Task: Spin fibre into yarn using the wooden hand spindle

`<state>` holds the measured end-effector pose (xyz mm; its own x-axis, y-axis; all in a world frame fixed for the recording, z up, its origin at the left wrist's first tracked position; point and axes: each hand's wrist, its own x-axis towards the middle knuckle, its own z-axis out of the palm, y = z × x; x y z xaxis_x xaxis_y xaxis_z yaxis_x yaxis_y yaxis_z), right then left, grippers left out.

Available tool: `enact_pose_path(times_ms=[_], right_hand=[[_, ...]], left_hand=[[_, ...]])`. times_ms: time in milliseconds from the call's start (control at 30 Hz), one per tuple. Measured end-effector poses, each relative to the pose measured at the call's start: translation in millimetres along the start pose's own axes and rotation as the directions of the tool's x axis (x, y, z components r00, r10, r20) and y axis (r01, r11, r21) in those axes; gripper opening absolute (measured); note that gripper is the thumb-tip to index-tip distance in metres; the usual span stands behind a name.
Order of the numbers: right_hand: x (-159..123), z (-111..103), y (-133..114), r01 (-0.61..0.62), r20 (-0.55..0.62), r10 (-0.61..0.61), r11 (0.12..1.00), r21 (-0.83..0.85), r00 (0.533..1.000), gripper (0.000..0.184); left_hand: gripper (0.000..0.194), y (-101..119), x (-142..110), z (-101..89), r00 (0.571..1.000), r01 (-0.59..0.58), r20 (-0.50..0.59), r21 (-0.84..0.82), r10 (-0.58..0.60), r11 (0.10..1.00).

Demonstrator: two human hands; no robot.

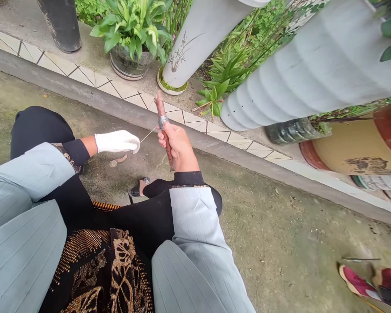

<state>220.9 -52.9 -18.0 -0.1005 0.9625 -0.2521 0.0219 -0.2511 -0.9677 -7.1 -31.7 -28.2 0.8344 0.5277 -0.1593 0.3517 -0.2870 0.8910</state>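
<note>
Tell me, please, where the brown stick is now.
In the head view, the brown stick is held in the right hand, right of the gloved left hand.

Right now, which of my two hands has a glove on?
Your left hand, in the white glove, holding the thin strand. Your right hand differs: it is bare and closed around the brown stick.
</note>
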Motion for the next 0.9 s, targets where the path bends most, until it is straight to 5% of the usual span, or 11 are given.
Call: enact_pose_path(times_ms=[100,267,400,500,633,767,833,900], right_hand=[[10,2,15,-0.098,-0.086,0.083,0.976,-0.195,0.993,0.042],[15,-3,24,-0.167,-0.061,0.161,0.804,-0.570,0.985,0.034],[13,-5,22,-0.148,0.088,0.290,0.698,-0.701,0.953,0.031],[11,-3,23,-0.089,0.268,0.444,0.635,-0.767,0.855,0.032],[8,4,24,-0.054,0.455,0.567,0.664,-0.746,0.687,0.033],[-1,11,11,0.021,0.630,0.515,0.764,-0.645,0.581,0.037],[-8,10,1,0.035,0.706,0.375,0.870,-0.492,0.601,0.041],[-14,6,-8,0.040,0.674,0.144,0.967,-0.250,0.725,0.049]], left_hand=[[0.025,4,0,2.4,0.999,0.011,0.052,0.068,-0.014,0.998],[0.026,0,-1,-4.0,0.996,-0.026,0.084,0.048,0.022,0.998],[0.025,-3,-5,-13.0,0.998,-0.025,0.057,0.116,0.019,0.993],[0.025,-3,-7,-17.0,1.000,-0.004,0.028,0.191,-0.002,0.982],[0.022,-1,-7,-17.9,0.999,-0.017,0.036,0.244,0.008,0.970],[0.024,-3,-5,-14.1,0.999,-0.022,0.033,0.140,0.018,0.990],[0.026,-9,-2,-9.4,1.000,-0.006,-0.012,0.030,0.007,1.000],[0.028,-16,1,-2.8,0.999,0.006,-0.051,-0.130,-0.013,0.992]])
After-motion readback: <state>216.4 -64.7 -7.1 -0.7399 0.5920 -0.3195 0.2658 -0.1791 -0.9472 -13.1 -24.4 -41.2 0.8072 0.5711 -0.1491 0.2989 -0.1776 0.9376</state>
